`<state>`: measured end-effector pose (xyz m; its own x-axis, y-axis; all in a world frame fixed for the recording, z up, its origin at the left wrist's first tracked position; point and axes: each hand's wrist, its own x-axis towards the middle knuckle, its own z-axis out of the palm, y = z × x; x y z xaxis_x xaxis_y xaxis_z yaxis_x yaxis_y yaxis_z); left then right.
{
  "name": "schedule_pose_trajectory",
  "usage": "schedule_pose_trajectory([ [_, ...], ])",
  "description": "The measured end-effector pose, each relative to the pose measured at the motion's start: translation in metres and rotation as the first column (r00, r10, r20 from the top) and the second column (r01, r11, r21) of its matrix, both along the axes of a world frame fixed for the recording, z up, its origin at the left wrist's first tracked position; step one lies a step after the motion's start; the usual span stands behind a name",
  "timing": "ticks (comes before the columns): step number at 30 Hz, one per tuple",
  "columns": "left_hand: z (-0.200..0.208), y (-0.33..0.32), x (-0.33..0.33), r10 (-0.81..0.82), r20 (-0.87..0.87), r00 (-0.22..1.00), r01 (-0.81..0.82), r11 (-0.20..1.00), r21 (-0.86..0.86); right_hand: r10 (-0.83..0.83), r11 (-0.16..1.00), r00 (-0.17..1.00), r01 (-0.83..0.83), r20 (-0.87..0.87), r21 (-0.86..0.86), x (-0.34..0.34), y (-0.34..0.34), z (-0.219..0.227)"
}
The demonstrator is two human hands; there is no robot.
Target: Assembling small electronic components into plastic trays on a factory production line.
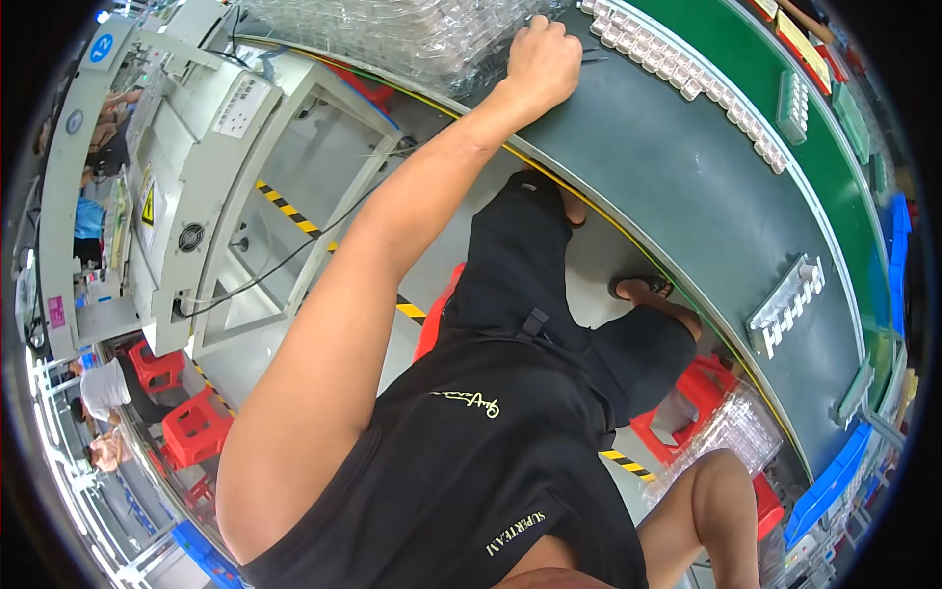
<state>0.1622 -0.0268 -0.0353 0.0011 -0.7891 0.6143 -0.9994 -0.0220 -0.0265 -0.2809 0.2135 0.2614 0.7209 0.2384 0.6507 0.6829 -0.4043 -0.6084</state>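
Observation:
My left hand [543, 64] rests at the far edge of the dark green worktable [677, 187], its fingers curled into a closed fist. What lies inside the fingers, if anything, is hidden. A thin dark pointed tool [595, 57] shows just right of the knuckles; I cannot tell whether the hand holds it. Close by on the left is a tall stack of clear plastic trays [412, 39]. Of my right arm [721, 501] only a bent part appears at the lower right; the right hand is out of view.
A row of small clear-topped pieces [687, 74] runs along the table's far rail. A metal fixture with white prongs [785, 304] stands at the right. Beyond lies a green conveyor belt [726, 49]. A white machine frame [211, 128] is left; red stools [196, 427] stand on the floor.

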Motion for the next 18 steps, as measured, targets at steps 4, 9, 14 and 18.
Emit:
schedule_pose_trajectory([
  [4,0.02,0.026,-0.007,0.016,-0.092,0.996,-0.013,0.999,0.033,-0.313,0.94,0.898,0.339,0.309,-0.031,0.007,-0.005,-0.014],
  [9,0.043,0.031,-0.061,-0.247,-0.262,0.933,0.194,0.958,-0.212,0.81,0.56,0.135,-0.468,0.57,-0.684,0.116,-0.059,0.012],
  [14,0.062,0.125,-0.02,-0.314,-0.488,0.815,0.212,0.943,-0.255,-0.54,0.823,0.785,0.568,0.305,-0.006,0.023,-0.011,-0.009],
  [18,0.073,0.159,-0.034,-0.265,-0.854,0.448,0.213,0.959,-0.186,-0.458,0.878,0.856,0.478,0.241,-0.027,0.04,-0.017,-0.013],
])
